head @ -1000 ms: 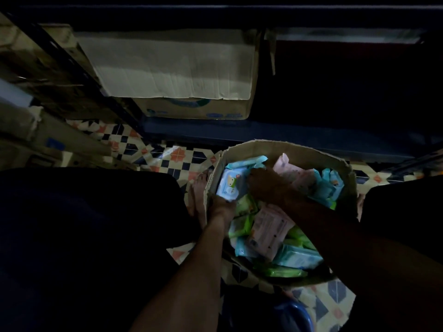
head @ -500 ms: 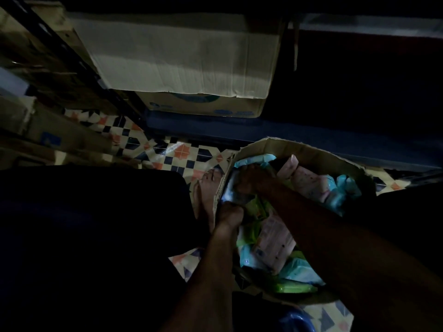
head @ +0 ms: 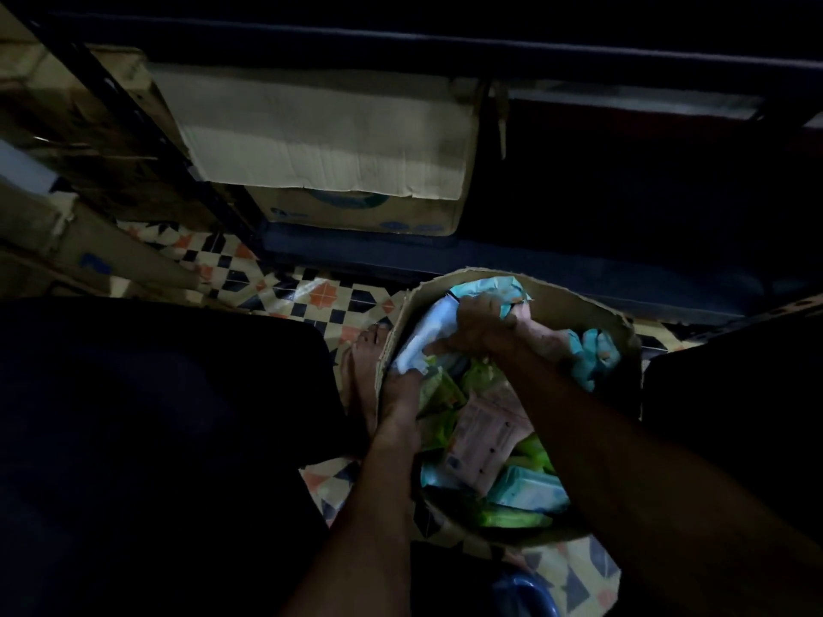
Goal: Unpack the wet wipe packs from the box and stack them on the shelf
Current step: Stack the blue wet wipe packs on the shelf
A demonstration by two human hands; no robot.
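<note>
Blue thing [head: 525,592]: nearest the person, at 6 o'clock of the box, rounded and lying on the floor; it is too dark to say what it is.
Green pack [head: 512,521]: lies flat against the box's near wall, at 6 o'clock inside it.
Teal pack [head: 532,487]: just beyond the green pack and touching it.
Pink pack [head: 485,438]: in the middle of the heap, tilted, with its printed back facing up.
Left hand [head: 401,389]: reaches in at 9 o'clock of the box; its fingers curl round the lower end of the white pack, hard against the box wall.
White pack [head: 425,336]: the pack being handled, held up on end at 10 o'clock in the box, above the other packs and gripped at both ends.
Right hand [head: 478,325]: comes across from 4 o'clock; its fingers close over the white pack's upper end, with the thumb underneath.
Blue packs [head: 594,356]: bunched at 2 o'clock in the box, behind the right wrist.
Box [head: 574,300]: open cardboard with a torn rim, standing on the floor and still holding many packs.
Foot [head: 363,371]: bare, touching the box's outer wall at 9 o'clock.
Floor [head: 320,296]: patterned tiles in black, cream and orange.
Shelf [head: 490,260]: a dark, low ledge at 12 o'clock, just beyond the box.
Carton [head: 356,211]: sits on the shelf at 11 o'clock, with a pale flap hanging over its front.
</note>
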